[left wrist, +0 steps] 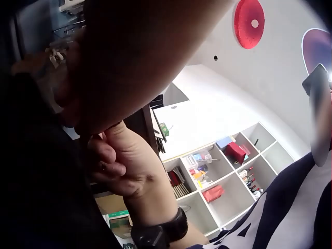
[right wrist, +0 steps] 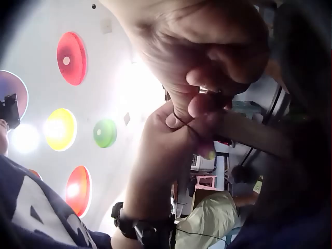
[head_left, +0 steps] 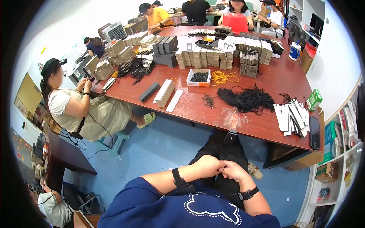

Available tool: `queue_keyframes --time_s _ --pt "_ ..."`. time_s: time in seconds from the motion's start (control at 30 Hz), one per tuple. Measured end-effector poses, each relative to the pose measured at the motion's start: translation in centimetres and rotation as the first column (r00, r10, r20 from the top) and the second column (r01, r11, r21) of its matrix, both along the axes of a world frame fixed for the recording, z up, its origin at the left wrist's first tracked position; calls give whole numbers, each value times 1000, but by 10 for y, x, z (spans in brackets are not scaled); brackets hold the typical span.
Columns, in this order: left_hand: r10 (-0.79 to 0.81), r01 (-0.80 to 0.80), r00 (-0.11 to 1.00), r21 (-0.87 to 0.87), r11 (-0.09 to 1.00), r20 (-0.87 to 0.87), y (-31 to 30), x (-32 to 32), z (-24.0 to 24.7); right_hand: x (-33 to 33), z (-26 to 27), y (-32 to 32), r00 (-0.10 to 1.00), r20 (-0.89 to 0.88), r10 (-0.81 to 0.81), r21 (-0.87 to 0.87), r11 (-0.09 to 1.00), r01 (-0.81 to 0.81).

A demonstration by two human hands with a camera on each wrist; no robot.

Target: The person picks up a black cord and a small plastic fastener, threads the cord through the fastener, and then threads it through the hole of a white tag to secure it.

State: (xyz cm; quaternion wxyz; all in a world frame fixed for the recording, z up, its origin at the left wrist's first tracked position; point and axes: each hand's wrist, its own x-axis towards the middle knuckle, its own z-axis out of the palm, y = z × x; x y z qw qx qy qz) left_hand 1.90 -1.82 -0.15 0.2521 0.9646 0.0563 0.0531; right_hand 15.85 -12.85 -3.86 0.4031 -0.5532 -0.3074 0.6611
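apparently, the left hand [head_left: 208, 165] and the right hand [head_left: 235, 171] are meeting above the lap, their curled fingers pinching a thin dark cord [right wrist: 184, 123] between them. the cord is crossing the left fingertips in the right wrist view, and both hands are probably gripping so close together because something this fine is needing fingertip control from two sides. the forearms are angling inward, likely giving the grip some steadiness. whether the cord is forming a knot or just a bend, the overlapping fingers are hiding.

ahead, a heap of black cords [head_left: 245, 99] is lying near the table edge, seemingly for easy reach. crumpled clear plastic [head_left: 232, 119] is sitting between that heap and the lap, partly getting in the way of a straight reach, and a dark clip [head_left: 231, 133] is jutting out at the edge below it. white strips [head_left: 283, 117] are fanning out to the right, with a phone [head_left: 315, 132] lying beside them. farther back, a small box [head_left: 198, 78] is holding black pieces, yellow bands [head_left: 224, 78] are tangling next to it, and packed stacks [head_left: 205, 57] are blocking the way deeper across the table [head_left: 190, 108].
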Motion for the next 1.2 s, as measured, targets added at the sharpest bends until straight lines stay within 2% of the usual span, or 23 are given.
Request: queue_keyframes --time_s 0.03,0.1,0.17,0.23,0.3,0.4,0.43,0.5,0.57,0.6,0.63,0.7,0.73,0.77,0.83,0.9,0.93,0.97,1.0,1.03,1.1,1.17,1.2 --pt "-11 12 999 -11 1000 53 -1 -1 -1 6 -11 -3 1000 0 -3 1 1000 3" --pt "53 -45 995 -102 994 79 -4 -2 -1 15 -26 -9 955 -298 13 59 998 5" --pt "117 -97 988 -194 976 96 -5 -4 -3 15 -31 -13 971 -239 29 50 999 -18" --pt "255 -257 965 -415 873 -60 -2 -5 -11 9 -28 -13 960 -278 -24 23 999 31" --pt "192 -203 979 -440 875 -71 1 -7 -14 6 -22 -11 971 -235 41 -22 999 -47" --pt "330 -337 926 -795 505 -182 3 -11 -16 2 -9 -7 989 100 104 -56 993 -99" --pt "339 -367 913 -821 437 -228 7 -11 -11 -1 -1 -6 991 99 88 -59 995 -83" --pt "329 -348 922 -813 467 -205 9 -12 -5 -6 17 -2 964 234 125 -129 987 -96" --pt "440 -392 880 -795 463 -178 13 -12 -1 -7 25 2 956 259 137 -136 985 -105" --pt "482 -398 865 -777 488 -141 16 -13 6 -6 19 2 828 544 137 75 975 -211" --pt "476 -352 874 -798 489 -94 19 -13 7 -9 25 -2 632 773 59 223 907 -357" --pt "516 -355 857 -724 592 1 15 -13 14 -12 51 -10 432 902 -7 139 951 -275" --pt "579 -354 815 -798 488 -8 19 -13 22 -8 55 -15 357 934 -20 150 928 -341" --pt "591 -276 805 -849 451 52 28 -14 25 -5 62 -18 252 951 -179 264 894 -362" --pt "604 -221 787 -854 471 129 45 -16 32 11 80 -13 332 914 -234 344 881 -325" --pt "581 -170 802 -881 442 137 60 -12 47 35 134 -17 332 910 -250 337 911 -238" --pt "577 -184 789 -814 550 211 66 -6 55 52 150 -13 98 896 -433 437 822 -365" --pt "564 -204 777 -736 645 279 71 0 62 70 169 -12 -67 862 -503 456 826 -332" --pt "590 -392 718 -486 781 369 93 -2 65 94 175 -5 -260 807 -530 476 845 -243" --pt "621 -528 647 -328 784 443 112 -2 74 125 190 -4 -232 925 -302 292 953 -78" --pt "584 -737 621 133 663 523 148 -10 88 178 196 -14 -300 886 -354 392 917 76" --pt "551 -772 630 359 525 548 183 -22 76 203 172 -25 -586 721 -370 535 835 130" --pt "553 -776 624 355 522 552 190 -25 74 200 173 -26 -485 779 -399 528 833 163"
